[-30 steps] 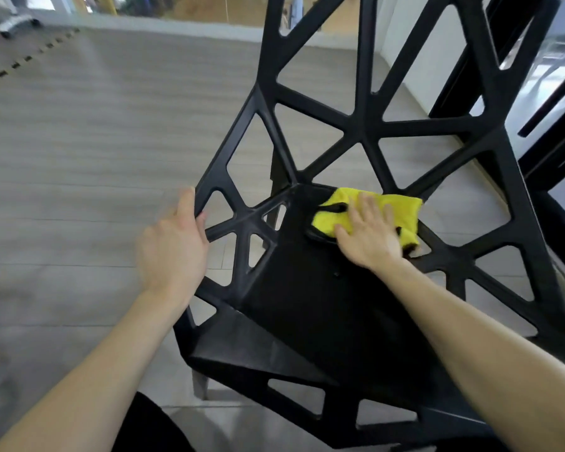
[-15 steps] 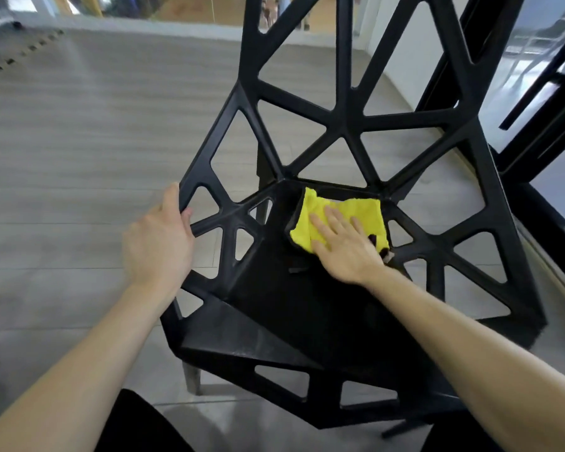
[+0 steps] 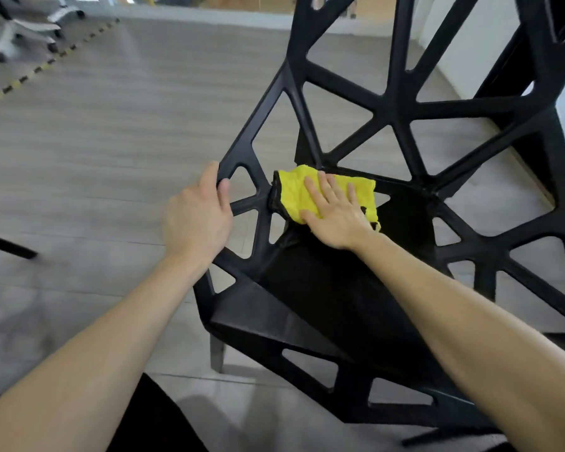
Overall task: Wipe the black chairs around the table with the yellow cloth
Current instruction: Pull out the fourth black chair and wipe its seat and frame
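A wide floor [image 3: 118, 132] of pale grey wood-look planks fills the room, crossed at the far left by a strip of yellow-and-black tape [image 3: 46, 63], with the white wheeled bases of office chairs [image 3: 17, 31] beyond it and a white wall [image 3: 470, 50] at the far right. On this floor stands the black chair [image 3: 402, 102], its back and sides an open lattice of triangular struts around a solid dark seat. The left hand [image 3: 198, 216] has its grip curled round the chair's left edge strut, while the right hand [image 3: 336, 213] lies flat with fingers straight, pressing the yellow cloth [image 3: 296, 195] against the back left corner of the seat.
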Tool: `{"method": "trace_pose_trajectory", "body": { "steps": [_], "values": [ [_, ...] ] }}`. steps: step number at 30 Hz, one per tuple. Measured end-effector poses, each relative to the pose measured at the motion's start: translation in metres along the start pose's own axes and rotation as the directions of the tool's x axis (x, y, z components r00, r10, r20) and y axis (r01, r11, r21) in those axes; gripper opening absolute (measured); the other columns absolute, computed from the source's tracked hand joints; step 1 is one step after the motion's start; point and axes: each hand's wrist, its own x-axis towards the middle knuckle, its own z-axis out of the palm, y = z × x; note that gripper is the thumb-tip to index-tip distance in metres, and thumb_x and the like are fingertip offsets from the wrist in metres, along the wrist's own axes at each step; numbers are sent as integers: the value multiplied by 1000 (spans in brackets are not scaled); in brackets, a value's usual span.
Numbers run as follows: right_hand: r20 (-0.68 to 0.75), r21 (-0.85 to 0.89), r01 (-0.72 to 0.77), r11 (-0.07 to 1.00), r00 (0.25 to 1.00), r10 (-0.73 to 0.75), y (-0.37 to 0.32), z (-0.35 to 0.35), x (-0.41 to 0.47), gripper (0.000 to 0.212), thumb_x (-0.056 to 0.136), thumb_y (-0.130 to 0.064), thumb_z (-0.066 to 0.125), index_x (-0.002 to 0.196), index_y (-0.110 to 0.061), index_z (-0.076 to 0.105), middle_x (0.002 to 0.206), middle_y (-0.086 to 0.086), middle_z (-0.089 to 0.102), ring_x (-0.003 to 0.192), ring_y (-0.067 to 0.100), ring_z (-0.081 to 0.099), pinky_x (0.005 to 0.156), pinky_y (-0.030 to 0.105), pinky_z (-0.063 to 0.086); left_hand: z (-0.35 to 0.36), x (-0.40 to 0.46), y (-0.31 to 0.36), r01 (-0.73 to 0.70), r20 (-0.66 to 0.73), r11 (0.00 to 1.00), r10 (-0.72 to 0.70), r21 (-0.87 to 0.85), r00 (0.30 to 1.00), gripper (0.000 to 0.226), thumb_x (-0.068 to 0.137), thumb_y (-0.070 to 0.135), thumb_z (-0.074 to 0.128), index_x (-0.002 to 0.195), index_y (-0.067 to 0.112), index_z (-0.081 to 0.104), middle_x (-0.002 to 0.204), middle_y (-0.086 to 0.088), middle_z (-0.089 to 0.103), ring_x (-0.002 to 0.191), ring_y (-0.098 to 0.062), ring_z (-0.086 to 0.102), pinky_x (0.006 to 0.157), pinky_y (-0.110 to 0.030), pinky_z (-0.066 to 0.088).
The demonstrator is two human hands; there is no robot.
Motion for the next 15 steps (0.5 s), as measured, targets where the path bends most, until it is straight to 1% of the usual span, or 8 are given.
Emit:
{"method": "trace_pose_trajectory", "body": {
  "steps": [2,4,7,9,11,12,13,15],
  "values": [
    [51,45,201,978,978,-203,-23,3,-51,78,101,-61,18,170,-33,-5,177,0,-14,163,13,-17,132,51,-10,-5,0,1,50,0,994,-50,-93,999,35,116,30,39,138,14,60,92,-25,73,80,-51,64,63,-44,36],
    [68,126,428,895,896,-438,-40,3,-111,80,97,-59,23,170,-37,0,177,-6,-12,162,8,-16,132,43,-14,-9,-1,-2,90,15,977,-88,-192,996,33,115,29,38,125,12,65,87,-25,71,81,-52,63,65,-51,45],
    [78,176,587,791,792,-605,-32,-4,-137,74,102,-62,37,167,-49,3,177,-15,-10,161,3,-18,129,37,-18,-11,-4,-9,102,56,955,-90,-280,994,30,115,31,41,117,14,66,87,-20,70,82,-49,61,68,-51,47],
    [65,62,458,887,885,-461,-6,0,-95,78,97,-77,25,166,-50,0,177,-14,-11,162,9,-17,132,43,-13,-8,-3,-15,130,87,938,-107,-321,990,28,115,31,41,117,17,66,82,-10,66,82,-45,58,67,-45,40],
    [-37,24,76,997,997,-75,18,0,-38,97,89,-83,15,171,-33,0,178,-2,-9,164,18,-13,133,50,-4,-5,-3,-16,155,112,926,-124,-344,986,27,115,33,40,114,20,65,71,2,54,79,-41,54,67,-42,37],
    [-80,64,-90,994,992,95,23,0,-15,103,88,-81,15,171,-22,-1,179,2,-8,165,20,-11,133,50,-3,-5,-3,-16,160,112,918,-127,-363,985,27,115,33,40,114,21,65,69,5,51,77,-38,53,67,-42,37],
    [-92,97,-150,984,983,159,18,0,-2,104,88,-76,17,170,-15,-3,179,4,-7,165,20,-10,133,49,-4,-4,-3,-17,161,101,905,-132,-393,986,28,115,32,41,113,20,66,68,6,51,74,-36,52,66,-43,39],
    [-58,161,-1,987,998,11,-16,3,-5,94,94,-61,26,170,-14,-6,179,2,-8,164,17,-9,134,45,-5,-4,-4,-18,156,82,877,-133,-455,988,29,114,30,41,108,17,66,66,4,51,70,-32,51,66,-45,40]
  ]
}}
